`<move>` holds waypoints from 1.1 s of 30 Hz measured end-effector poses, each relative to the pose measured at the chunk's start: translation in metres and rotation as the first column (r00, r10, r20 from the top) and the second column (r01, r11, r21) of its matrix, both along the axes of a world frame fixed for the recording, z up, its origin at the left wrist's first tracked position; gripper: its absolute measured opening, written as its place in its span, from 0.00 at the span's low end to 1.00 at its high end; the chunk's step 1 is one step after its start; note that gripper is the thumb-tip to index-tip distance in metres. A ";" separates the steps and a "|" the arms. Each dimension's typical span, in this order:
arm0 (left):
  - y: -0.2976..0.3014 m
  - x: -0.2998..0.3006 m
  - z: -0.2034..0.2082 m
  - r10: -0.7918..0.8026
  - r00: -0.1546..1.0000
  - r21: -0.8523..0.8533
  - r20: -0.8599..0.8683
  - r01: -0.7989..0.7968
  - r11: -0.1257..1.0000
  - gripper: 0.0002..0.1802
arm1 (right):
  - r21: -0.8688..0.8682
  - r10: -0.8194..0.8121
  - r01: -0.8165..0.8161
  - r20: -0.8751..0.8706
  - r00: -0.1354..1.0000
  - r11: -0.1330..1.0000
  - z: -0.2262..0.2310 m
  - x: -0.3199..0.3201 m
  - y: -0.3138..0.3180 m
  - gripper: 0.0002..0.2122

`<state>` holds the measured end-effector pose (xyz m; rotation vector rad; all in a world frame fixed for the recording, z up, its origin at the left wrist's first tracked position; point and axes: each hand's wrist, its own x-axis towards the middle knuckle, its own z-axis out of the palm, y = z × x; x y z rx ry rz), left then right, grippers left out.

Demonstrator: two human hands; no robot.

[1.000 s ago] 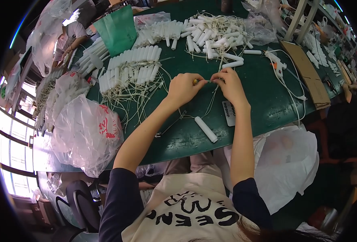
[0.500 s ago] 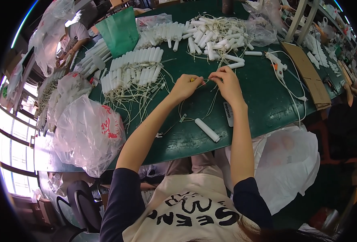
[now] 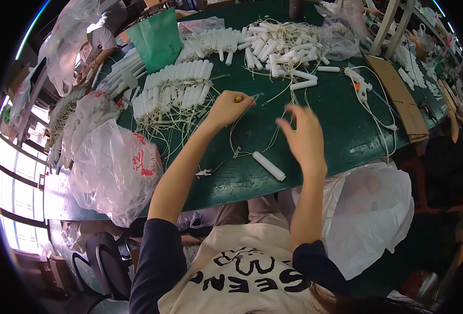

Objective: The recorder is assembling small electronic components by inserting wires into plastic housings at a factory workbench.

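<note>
- Two bare hands work over the middle of the frame, well apart from each other.
- The left hand (image 3: 232,110) is curled closed around a small yellow item (image 3: 238,98), and a thin wire end (image 3: 258,97) shows at its fingertips; whether it is pinched, I cannot tell.
- The right hand (image 3: 305,133), blurred, has thumb and fingers spread, with nothing visible in its grip.
- Near both, one white tube (image 3: 268,166) lies tilted on the green table (image 3: 346,136), below the gap between the hands.
- Left of centre, white tubes (image 3: 174,86) lie in rows, their pale wires trailing toward the lower edge.
- At upper centre sits a jumbled heap of tubes (image 3: 281,47).
- Right of centre lies a white glue gun (image 3: 361,83) with a looping cord.
- Farther out, a clear plastic bag (image 3: 106,175) fills the left side, a green bag (image 3: 155,42) stands upper left, and flat cardboard (image 3: 399,99) lies at the right.
</note>
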<state>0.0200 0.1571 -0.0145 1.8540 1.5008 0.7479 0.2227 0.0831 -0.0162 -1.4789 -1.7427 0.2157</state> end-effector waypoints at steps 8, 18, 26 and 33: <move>-0.037 -0.032 0.024 -0.022 0.977 -0.079 0.211 0.039 0.996 0.16 | -0.380 0.077 0.056 0.326 0.942 0.923 -0.014 -0.008 -0.082 0.15; -0.070 -0.062 0.028 0.058 0.709 -0.132 0.703 0.049 0.990 0.11 | 0.034 0.261 -0.278 -0.470 0.843 0.960 0.008 0.003 -0.090 0.09; -0.104 -0.082 0.025 0.163 0.122 -0.184 0.979 0.195 0.963 0.07 | 0.419 0.483 -0.273 -0.842 0.240 0.866 0.028 0.011 -0.126 0.24; -0.153 -0.078 0.010 -0.014 0.592 -0.198 0.805 0.292 0.936 0.12 | 0.692 0.662 -0.259 -0.721 -0.204 0.674 0.043 0.019 -0.152 0.17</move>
